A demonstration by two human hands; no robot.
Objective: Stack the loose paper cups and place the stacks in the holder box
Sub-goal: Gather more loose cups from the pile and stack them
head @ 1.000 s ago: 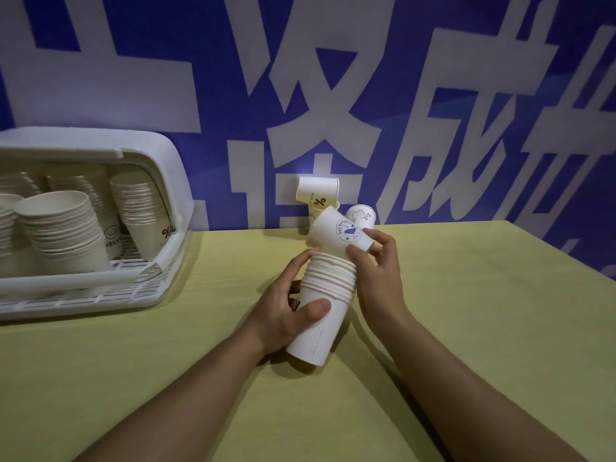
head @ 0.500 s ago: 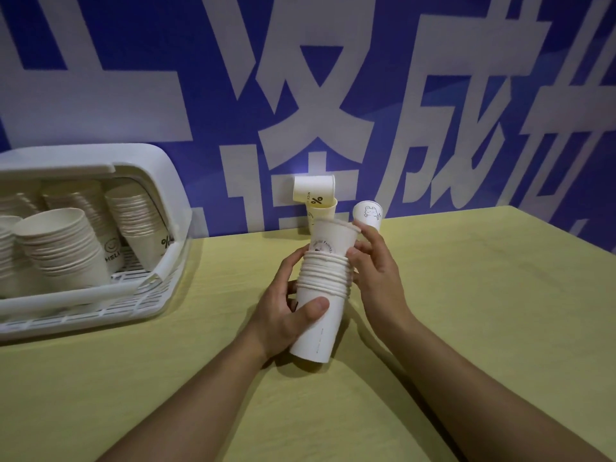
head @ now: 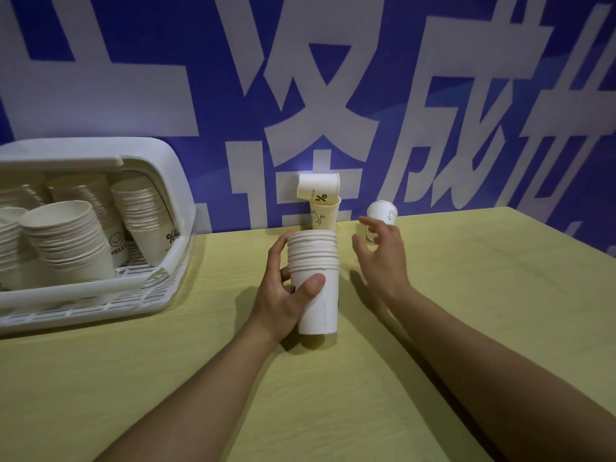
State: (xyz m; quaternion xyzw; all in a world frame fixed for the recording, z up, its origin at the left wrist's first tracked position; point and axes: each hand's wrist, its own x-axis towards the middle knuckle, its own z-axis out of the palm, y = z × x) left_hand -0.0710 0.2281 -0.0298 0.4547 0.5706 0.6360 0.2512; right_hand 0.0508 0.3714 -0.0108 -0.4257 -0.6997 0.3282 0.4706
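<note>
My left hand (head: 283, 295) grips a stack of white paper cups (head: 315, 281) that stands upright on the yellow table, thumb across its front. To the right of the stack my right hand (head: 380, 255) hovers with spread fingers and holds nothing. Behind it a loose cup (head: 383, 213) lies upside down near the wall. Another loose cup (head: 325, 216) stands upright by the wall with a third cup (head: 318, 190) lying tilted on its rim. The white holder box (head: 160, 208) at left holds several stacks of cups (head: 71, 241).
The yellow table (head: 466, 295) runs to a blue wall with large white characters (head: 316, 95). The holder box has a slatted white floor (head: 133, 288) and an open front.
The cup my right hand was fitting on top now sits fully down in the stack. My right hand has let go and moved off to the right. The stack stands more upright.
</note>
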